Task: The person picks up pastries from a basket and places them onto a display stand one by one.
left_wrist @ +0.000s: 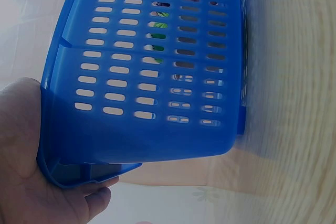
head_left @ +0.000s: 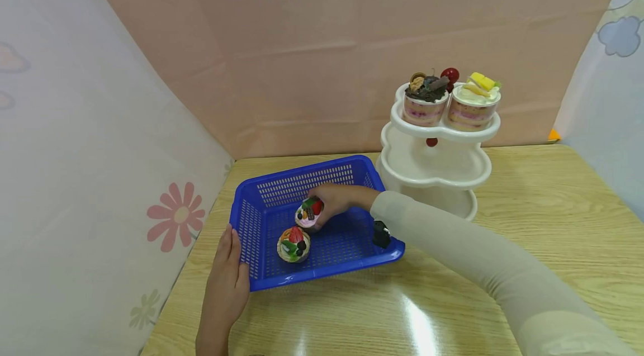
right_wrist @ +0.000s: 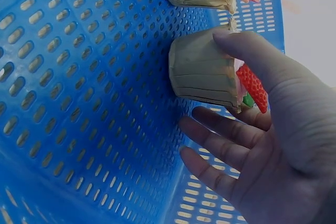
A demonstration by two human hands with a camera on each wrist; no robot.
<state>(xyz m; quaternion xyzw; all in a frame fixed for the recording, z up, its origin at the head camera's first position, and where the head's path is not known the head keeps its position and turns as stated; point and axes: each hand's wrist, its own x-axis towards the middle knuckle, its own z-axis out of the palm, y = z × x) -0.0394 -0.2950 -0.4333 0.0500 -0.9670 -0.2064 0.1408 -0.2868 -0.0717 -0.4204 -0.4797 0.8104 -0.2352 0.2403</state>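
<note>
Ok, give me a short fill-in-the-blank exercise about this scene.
The basket is ____ in colour.
The white stand has ____ visible tiers.
The person's ____ grip is on a cupcake inside the basket.
In all, ____ cupcakes show in the basket.

Missing words: blue; three; right; two.

Basket [head_left: 322,271] is resting on table [head_left: 543,199]; three-tier stand [head_left: 432,169] is standing to its right, farther back. Inside basket, front cupcake [head_left: 292,251] is sitting before and left of rear cupcake [head_left: 306,215]. Top tier [head_left: 445,131] is bearing left dessert cup [head_left: 424,111] beside right dessert cup [head_left: 471,114].
</note>
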